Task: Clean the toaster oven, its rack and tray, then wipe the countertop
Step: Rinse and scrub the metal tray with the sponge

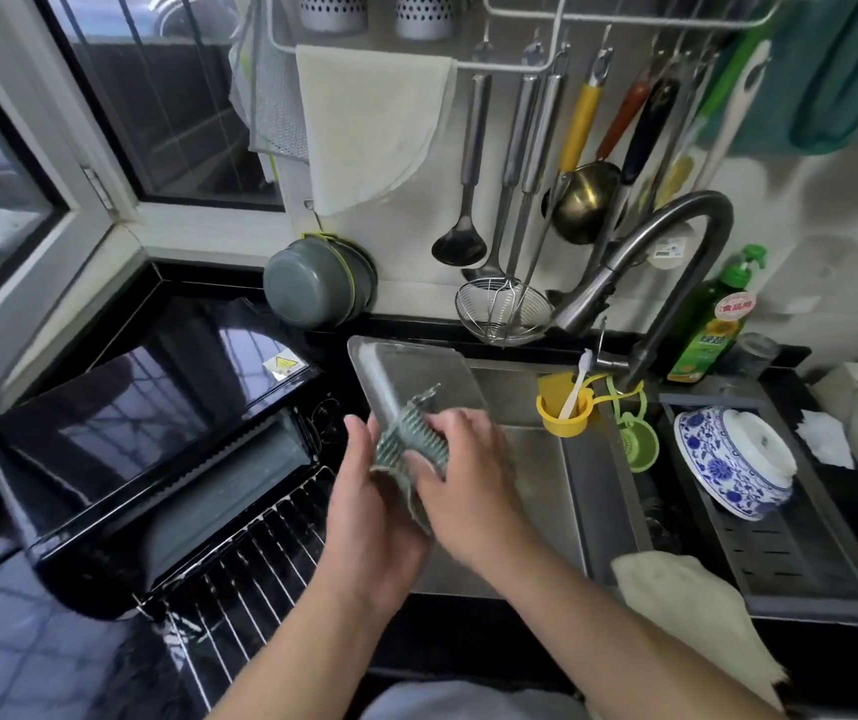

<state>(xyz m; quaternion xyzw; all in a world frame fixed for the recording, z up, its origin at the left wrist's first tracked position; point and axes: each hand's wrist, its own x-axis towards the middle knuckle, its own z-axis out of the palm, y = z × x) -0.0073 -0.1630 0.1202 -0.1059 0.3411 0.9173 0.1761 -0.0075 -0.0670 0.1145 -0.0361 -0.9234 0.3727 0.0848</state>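
Between the fingers of both hands, a grey-green striped cloth (406, 449) hangs bunched over the sink (546, 491): the left hand (364, 517) curls round its lower folds from the left, and the right hand (460, 480) pinches its upper part from the right, so both are gripping it. Just beyond the fingertips the toaster oven's tray (411, 366) leans tilted against the sink's back edge, and this is the main risk; judged from its lean, a nudge from the cloth or a knuckle could send it sliding down into the basin. Left of the left hand's fingers, the wire rack (255, 569) lies over the counter's front edge beside the black toaster oven (130, 439), where a swinging forearm could knock it off. Right of the right hand's fingers, a blue-and-white bowl (733, 459) rests tipped in the drain basket (780, 553), well apart from the work.
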